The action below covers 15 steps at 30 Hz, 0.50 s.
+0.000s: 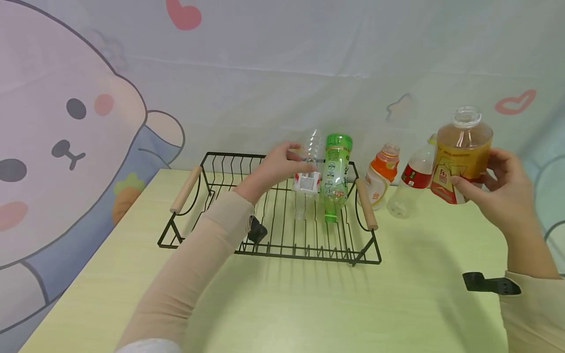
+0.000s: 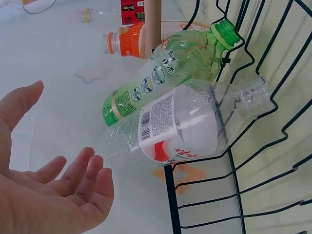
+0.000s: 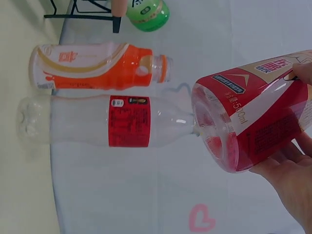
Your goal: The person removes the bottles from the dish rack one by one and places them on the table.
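My right hand (image 1: 507, 191) holds a bottle with a red and yellow label (image 1: 463, 157) up above the table, fingers and thumb around it. In the right wrist view its clear base faces the camera. My left hand (image 2: 63, 190) has its fingers loosely spread beside a clear plastic bottle (image 2: 195, 126) with a white label, with a gap between them in the left wrist view. That bottle lies neck down in the black wire rack (image 1: 273, 252). Next to it leans a green-tinted bottle (image 1: 336, 176), also neck down.
Right of the rack stand an orange and white bottle (image 3: 92, 66) and a clear bottle with a red label (image 3: 83, 119). The rack has wooden handles (image 1: 366, 205) at both ends. A printed curtain (image 1: 265, 98) hangs behind the table (image 1: 309, 314).
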Each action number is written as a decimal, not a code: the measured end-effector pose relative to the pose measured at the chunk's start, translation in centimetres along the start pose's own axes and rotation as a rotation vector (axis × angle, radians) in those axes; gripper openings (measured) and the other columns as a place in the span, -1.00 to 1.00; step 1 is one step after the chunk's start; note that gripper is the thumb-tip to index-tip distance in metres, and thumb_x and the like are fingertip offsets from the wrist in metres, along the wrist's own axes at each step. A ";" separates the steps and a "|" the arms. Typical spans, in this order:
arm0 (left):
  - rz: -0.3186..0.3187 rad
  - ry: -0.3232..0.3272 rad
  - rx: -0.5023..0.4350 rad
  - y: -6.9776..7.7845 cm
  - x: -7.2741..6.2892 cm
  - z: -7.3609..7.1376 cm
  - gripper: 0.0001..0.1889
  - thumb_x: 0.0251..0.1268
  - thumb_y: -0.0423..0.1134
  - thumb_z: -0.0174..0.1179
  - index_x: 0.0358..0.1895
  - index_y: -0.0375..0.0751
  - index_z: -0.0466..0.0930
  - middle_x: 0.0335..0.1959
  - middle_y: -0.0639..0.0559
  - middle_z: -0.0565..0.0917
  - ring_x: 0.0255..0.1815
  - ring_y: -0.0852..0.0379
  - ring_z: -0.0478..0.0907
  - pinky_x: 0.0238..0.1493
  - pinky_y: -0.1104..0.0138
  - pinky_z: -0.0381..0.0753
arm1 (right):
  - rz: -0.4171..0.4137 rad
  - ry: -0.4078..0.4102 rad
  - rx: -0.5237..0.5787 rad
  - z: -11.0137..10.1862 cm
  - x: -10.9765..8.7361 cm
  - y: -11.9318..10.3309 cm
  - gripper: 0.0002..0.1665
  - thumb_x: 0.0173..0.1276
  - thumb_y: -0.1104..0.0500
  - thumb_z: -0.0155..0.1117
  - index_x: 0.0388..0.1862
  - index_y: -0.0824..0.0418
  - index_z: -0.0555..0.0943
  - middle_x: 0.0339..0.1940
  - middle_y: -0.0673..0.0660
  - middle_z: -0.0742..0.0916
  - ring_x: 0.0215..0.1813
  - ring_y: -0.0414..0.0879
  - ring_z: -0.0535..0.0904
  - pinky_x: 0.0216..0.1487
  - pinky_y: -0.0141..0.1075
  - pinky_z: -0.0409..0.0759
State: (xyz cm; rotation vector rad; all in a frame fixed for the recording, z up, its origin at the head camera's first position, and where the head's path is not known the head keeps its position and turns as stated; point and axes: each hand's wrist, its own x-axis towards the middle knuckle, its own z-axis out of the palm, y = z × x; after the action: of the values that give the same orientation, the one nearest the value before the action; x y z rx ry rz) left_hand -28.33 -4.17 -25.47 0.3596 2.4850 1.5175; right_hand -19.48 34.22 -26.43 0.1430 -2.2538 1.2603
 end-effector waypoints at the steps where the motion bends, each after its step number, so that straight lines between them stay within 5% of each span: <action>1: -0.004 0.009 -0.009 0.0 0.1 0.1 -0.15 0.15 -0.02 0.36 0.47 -0.09 0.13 0.24 -0.07 0.44 0.15 0.00 0.46 0.20 0.09 0.45 | 0.009 0.008 0.004 -0.1 0.0 0.2 -0.22 0.14 0.49 0.33 0.20 -0.09 0.27 0.05 -0.23 0.45 0.01 -0.32 0.44 -0.10 -0.73 0.44; 15: -0.005 0.079 -0.076 -1.4 1.2 1.1 -0.12 0.14 -0.04 0.37 0.47 -0.10 0.09 0.33 -0.12 0.37 0.25 -0.06 0.39 0.23 0.03 0.43 | 0.182 0.119 0.001 -1.3 0.6 2.7 -0.16 0.29 0.35 0.27 0.45 -0.02 0.14 0.23 -0.18 0.41 0.33 -0.24 0.33 0.19 -0.59 0.36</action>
State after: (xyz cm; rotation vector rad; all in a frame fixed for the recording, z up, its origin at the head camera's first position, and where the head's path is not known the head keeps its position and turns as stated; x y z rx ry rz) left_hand -29.30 -3.51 -27.26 0.2860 2.4763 1.6487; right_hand -20.40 36.89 -27.63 -0.1371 -2.2029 1.3256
